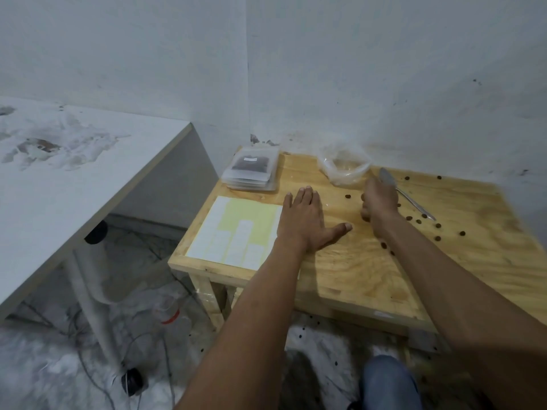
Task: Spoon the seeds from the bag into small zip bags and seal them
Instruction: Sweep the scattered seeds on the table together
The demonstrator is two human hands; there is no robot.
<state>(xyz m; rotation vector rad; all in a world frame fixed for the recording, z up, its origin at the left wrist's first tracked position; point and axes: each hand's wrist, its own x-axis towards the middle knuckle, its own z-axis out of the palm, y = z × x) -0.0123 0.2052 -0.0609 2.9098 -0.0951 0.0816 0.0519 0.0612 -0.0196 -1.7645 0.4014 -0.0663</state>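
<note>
My left hand (pixel 305 220) lies flat on the wooden table (pixel 370 261), fingers straight and thumb spread, just right of the label sheet. My right hand (pixel 380 199) hovers over the table near the spoon, fingers curled downward; what it holds, if anything, is hidden. A metal spoon (pixel 405 193) lies on the table behind that hand. A nearly empty clear plastic bag (pixel 344 167) stands at the back by the wall. A stack of small zip bags (pixel 253 171), the top one filled with dark seeds, sits at the back left corner. Several loose seeds (pixel 438 225) lie scattered on the right.
A yellow backing sheet with white labels (pixel 236 232) lies at the table's left edge. A white desk (pixel 74 161) stands to the left, with cables and a bottle (pixel 168 315) on the floor beneath. Seeds dot the floor near my knee (pixel 390 380).
</note>
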